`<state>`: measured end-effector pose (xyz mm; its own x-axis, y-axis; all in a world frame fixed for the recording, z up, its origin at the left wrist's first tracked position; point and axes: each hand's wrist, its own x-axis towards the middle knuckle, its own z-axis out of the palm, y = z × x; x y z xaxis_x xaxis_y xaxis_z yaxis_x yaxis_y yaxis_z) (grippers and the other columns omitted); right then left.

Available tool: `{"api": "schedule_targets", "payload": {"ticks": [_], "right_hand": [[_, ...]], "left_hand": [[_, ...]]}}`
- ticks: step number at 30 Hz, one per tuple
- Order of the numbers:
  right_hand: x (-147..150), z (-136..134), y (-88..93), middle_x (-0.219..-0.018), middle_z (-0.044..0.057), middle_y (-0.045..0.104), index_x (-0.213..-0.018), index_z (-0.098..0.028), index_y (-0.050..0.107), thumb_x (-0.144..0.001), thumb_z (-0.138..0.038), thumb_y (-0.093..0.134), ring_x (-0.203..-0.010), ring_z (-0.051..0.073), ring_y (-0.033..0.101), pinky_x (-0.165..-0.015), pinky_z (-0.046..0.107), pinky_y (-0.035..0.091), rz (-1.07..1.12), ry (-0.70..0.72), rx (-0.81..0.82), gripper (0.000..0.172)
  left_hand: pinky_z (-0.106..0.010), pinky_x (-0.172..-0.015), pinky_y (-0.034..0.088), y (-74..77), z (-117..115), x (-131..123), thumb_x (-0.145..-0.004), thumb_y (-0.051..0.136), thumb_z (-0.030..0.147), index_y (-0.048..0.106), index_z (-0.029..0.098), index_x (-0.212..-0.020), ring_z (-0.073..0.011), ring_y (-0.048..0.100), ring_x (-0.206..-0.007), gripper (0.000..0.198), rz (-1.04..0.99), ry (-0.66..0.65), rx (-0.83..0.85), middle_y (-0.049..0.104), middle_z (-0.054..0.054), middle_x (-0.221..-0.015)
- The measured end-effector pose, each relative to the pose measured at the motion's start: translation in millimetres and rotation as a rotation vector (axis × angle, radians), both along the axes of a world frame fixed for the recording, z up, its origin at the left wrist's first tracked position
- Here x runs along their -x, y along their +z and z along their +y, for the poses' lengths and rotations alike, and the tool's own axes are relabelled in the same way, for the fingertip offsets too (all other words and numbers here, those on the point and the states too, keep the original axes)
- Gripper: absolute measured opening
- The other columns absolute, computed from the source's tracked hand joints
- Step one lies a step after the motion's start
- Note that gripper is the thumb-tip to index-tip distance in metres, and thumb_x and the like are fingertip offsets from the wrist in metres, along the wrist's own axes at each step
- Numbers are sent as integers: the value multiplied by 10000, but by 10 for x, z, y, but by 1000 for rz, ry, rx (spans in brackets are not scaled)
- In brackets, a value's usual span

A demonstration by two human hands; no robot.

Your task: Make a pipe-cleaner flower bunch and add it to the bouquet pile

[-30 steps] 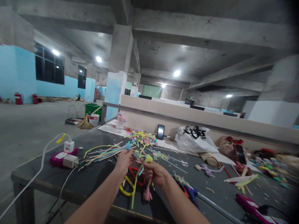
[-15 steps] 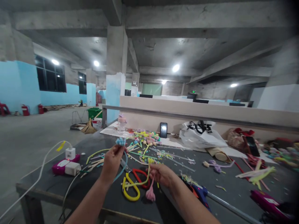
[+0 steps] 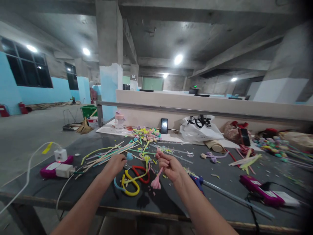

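My left hand (image 3: 116,164) is closed low over the table, its fingertips at a small blue fuzzy flower (image 3: 129,156). A blue stem (image 3: 118,185) curves out below the wrist, beside the scissors. My right hand (image 3: 168,164) is raised with fingers curled round the stem of a pink fuzzy flower (image 3: 156,183), whose head hangs downward. Between the hands lie scissors (image 3: 132,189) with one yellow and one red handle loop. A yellow flower (image 3: 146,159) rests by them, its stem crossing the handles. Coloured fuzzy stems (image 3: 107,155) lie beyond my left hand.
A heap of small flowers (image 3: 146,133) lies at the back near a bottle (image 3: 119,122) and a propped phone (image 3: 164,126). A blue glue gun (image 3: 198,182) with a long clear stick lies right. Purple power strips (image 3: 261,191) and cables flank the table. A white bag (image 3: 200,129) stands behind.
The view has turned right and down. My left hand has lowered the blue flower towards the table. My right hand has drawn away from the yellow flower, keeping the pink one.
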<state>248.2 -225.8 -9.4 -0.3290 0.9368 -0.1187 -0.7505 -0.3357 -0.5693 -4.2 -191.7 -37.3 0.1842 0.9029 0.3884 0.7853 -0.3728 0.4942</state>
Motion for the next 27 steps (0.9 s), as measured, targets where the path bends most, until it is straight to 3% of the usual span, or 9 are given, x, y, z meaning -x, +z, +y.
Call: {"api": "schedule_targets", "payload": {"ticks": [5, 7, 9, 12, 15, 17, 21, 23, 27], "right_hand": [[81, -127, 12, -600, -31, 470, -848, -121, 479, -883, -154, 318, -280, -16, 213, -255, 104, 206, 183, -62, -114, 168], [153, -170, 20, -582, -48, 452, -825, -137, 473, -893, -186, 300, -274, -14, 207, -259, 110, 206, 260, -94, -149, 192], [251, -217, 30, -578, -56, 444, -804, -147, 458, -899, -194, 280, -275, -10, 223, -265, 113, 217, 331, -103, -167, 207], [425, -307, 40, -587, -57, 446, -797, -143, 438, -898, -165, 263, -279, -9, 247, -273, 111, 231, 408, -64, -165, 203], [569, -416, 40, -597, -59, 450, -788, -139, 432, -883, -122, 293, -281, -16, 245, -276, 103, 230, 443, -10, -156, 169], [622, -484, 37, -598, -62, 451, -767, -145, 431, -871, -110, 322, -286, -20, 250, -280, 96, 227, 449, 6, -151, 155], [671, -596, 16, -573, -64, 445, -743, -147, 445, -859, -110, 364, -289, -19, 229, -282, 80, 216, 364, 1, -90, 146], [713, -654, -8, -535, -69, 425, -716, -146, 449, -860, -125, 374, -289, -13, 195, -285, 80, 208, 295, 24, -58, 165], [863, -769, -76, -527, -58, 446, -716, -136, 475, -852, -207, 425, -304, -12, 199, -308, 86, 208, 189, 143, -38, 162]], "left_hand": [[-308, -782, 391, -9, -249, -51, -726, 483, 219, 637, 158, -846, -223, 558, -895, 204, -33, 68, -62, 652, -100, -915], [-295, -763, 418, 10, -491, -131, -768, 453, 268, 642, 184, -832, -199, 578, -844, 217, -71, 26, -70, 659, -66, -879], [-267, -733, 446, 7, -747, -242, -777, 470, 277, 659, 191, -816, -180, 596, -804, 211, -243, -194, -36, 672, -51, -839], [-248, -762, 451, -23, -1030, -379, -791, 476, 216, 601, 224, -1063, -167, 590, -876, 299, -479, -425, -47, 654, -56, -984], [-281, -813, 435, -13, -1178, -386, -798, 476, 180, 584, 246, -1107, -177, 585, -898, 334, -560, -660, -33, 651, -68, -996], [-327, -859, 413, 35, -1256, -332, -763, 536, 183, 573, 258, -1126, -211, 566, -959, 372, -609, -754, 73, 635, -80, -1045], [-380, -895, 387, 149, -1441, -287, -625, 680, 171, 547, 292, -1153, -274, 517, -1053, 558, -745, -708, 245, 594, -98, -1133], [-362, -829, 429, 171, -1541, -357, -642, 656, 205, 619, 295, -1064, -264, 587, -922, 433, -786, -688, 236, 657, -113, -992], [-356, -701, 460, 134, -1723, -511, -581, 691, 292, 735, 267, -712, -242, 598, -654, 140, -942, -464, 172, 660, -109, -637]]}}
